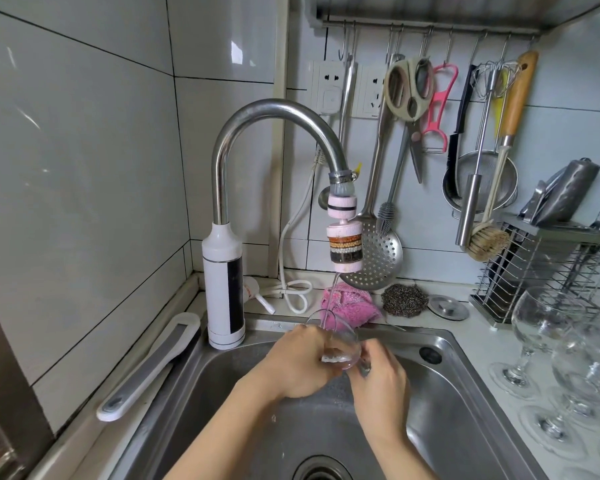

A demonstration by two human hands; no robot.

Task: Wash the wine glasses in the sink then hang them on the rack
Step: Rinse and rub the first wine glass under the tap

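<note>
I have the wine glass point(338, 342) over the sink point(465, 386), tipped with its mouth toward 11 o'clock so the thin stream point(336, 278) from the filter head point(345, 244) at 12 o'clock runs into the bowl. My left grip point(298, 363) is curled round the bowl from the 9 o'clock side. My right grip point(380, 379) is closed on the lower end at 3 o'clock, where bowl meets stem; my fingers hide the stem itself, so I cannot say how it lies. Both grips are closed on the glass, neither hanging loose. I judge it light but thin-walled and brittle, and wet glass on wet skin will be slippery. The steel basin just below would chip it on any drop or knock. The stem looks like the weakest part, so I would carry the weight at the bowl and use the stem only to steer, with no twisting between the two grips. More glasses point(542, 323) stand on the table point(478, 327) at 3 o'clock, close together, in front of a wire rack point(541, 268). I cannot tell whether that is the rack meant for hanging.
</note>
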